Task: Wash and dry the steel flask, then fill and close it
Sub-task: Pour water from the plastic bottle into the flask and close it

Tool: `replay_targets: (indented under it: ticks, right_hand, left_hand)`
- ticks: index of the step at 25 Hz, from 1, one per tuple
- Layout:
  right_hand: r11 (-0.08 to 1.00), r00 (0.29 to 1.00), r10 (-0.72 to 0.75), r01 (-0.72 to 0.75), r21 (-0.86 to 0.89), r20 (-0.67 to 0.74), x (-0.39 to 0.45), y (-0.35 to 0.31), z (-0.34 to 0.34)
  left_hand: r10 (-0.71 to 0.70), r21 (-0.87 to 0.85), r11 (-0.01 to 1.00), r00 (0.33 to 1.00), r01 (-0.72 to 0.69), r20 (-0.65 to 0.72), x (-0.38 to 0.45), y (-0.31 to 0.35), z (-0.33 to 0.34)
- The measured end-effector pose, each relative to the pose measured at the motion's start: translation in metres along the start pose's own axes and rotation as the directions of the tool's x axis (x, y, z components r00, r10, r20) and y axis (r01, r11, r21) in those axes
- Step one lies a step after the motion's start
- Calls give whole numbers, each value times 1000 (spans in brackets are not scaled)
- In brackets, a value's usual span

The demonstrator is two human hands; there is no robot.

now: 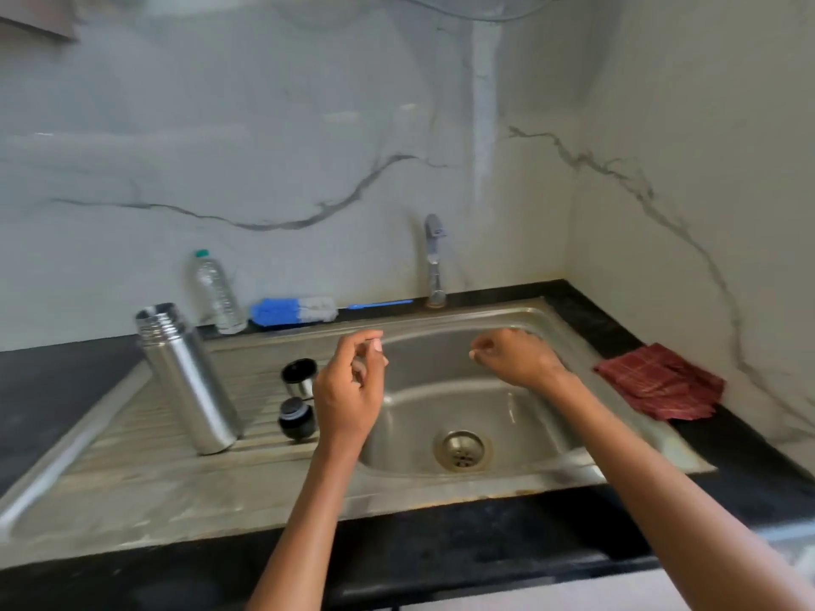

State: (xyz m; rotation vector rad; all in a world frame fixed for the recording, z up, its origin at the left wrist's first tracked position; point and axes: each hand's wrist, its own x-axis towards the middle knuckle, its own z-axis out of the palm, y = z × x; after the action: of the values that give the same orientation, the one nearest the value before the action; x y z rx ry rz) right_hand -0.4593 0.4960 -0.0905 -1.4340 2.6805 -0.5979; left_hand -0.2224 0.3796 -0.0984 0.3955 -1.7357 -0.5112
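Observation:
The steel flask (187, 377) stands upright and uncapped on the ribbed draining board of the sink (145, 474). To its right lie its steel cup lid (299, 376) and, nearer me, its black stopper (296, 420). My left hand (350, 390) hovers at the basin's left rim with loosely curled fingers and holds nothing. Over the back of the basin, my right hand (514, 357) also hangs with curled fingers and holds nothing. The tap (434, 262) stands behind the basin; no water shows.
A clear plastic water bottle (216, 293) with a green cap stands by the wall. A blue and white bottle brush (308, 310) lies along the sink's back edge. A folded red checked cloth (659, 381) rests on the black counter at right. The basin drain (462, 449) is uncovered.

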Motion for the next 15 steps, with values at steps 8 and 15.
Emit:
replay_targets:
  ticks: [8,15]
  right_hand:
    - [752,920,-390,297,589,34,43,-184,69]
    - [754,921,-381,263,602,75,108,-285,95]
  left_hand:
    - [-88,15,994,900,105,-428,17,-30,-164]
    - [-462,-68,864,731,499,-503,40,-132,-216]
